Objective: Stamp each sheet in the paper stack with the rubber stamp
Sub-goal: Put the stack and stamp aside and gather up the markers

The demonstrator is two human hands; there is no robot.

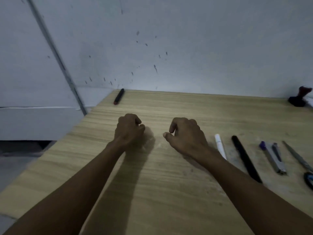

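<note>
- A pale wood-grain worktop (169,184) meets a grey, speckled wall (169,39) at its far edge.
- Far left, at the back corner of the worktop, lies a dark marker (119,96) with a reddish tip, well apart from everything else.
- The left hand (129,129) is near the middle of the worktop, fingers curled into a loose fist, holding nothing.
- The right hand (184,134) is just beside it, apart from it, fingers curled inward with the thumb tip showing, also holding nothing.
- Just right of the right wrist lies a white pen (220,146), part of it hidden by the forearm.
- Next comes a black pen (245,158), lying at a slant.
- Then a grey metal tool (274,158) with a purple end; what it is cannot be told.
- At the right edge lie scissors (298,156), partly cut off.
- The stamp (299,98), dark base and reddish handle, stands at the far right back corner, well apart from both hands, blurred.
- Beside it a sliver of white paper (309,101) shows at the frame edge.
</note>
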